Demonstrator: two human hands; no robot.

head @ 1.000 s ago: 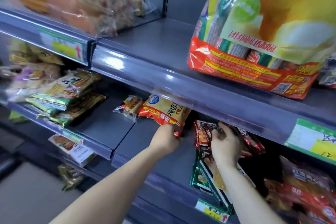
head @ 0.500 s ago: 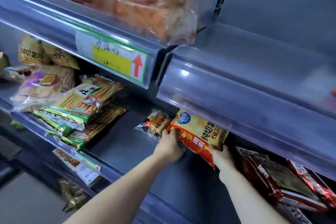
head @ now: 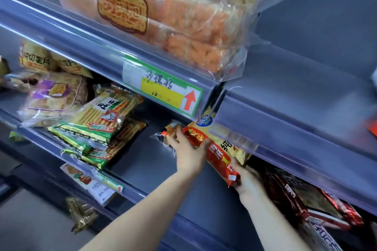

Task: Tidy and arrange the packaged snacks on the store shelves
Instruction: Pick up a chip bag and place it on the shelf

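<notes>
A red and yellow snack bag [head: 219, 154] lies on the middle shelf [head: 146, 161], partly under the upper shelf's front rail. My left hand [head: 188, 152] grips its upper left end. My right hand [head: 247, 179] holds its lower right corner. A small clear-wrapped snack pack [head: 167, 131] sits just left of the bag, touching my left fingers. Stacked green cracker packs [head: 95, 126] lie further left on the same shelf.
A large clear bag of orange puffed cakes [head: 173, 16] stands on the upper shelf above a green and yellow price label [head: 163, 89]. Dark red packs [head: 302, 199] lie at the right. Purple-labelled and yellow bags [head: 55, 93] fill the left. Another label [head: 95, 185] hangs below.
My right hand left the dark red packs and took the bag's lower corner. The view swung left and closer, and the bag shifted slightly left along the shelf.
</notes>
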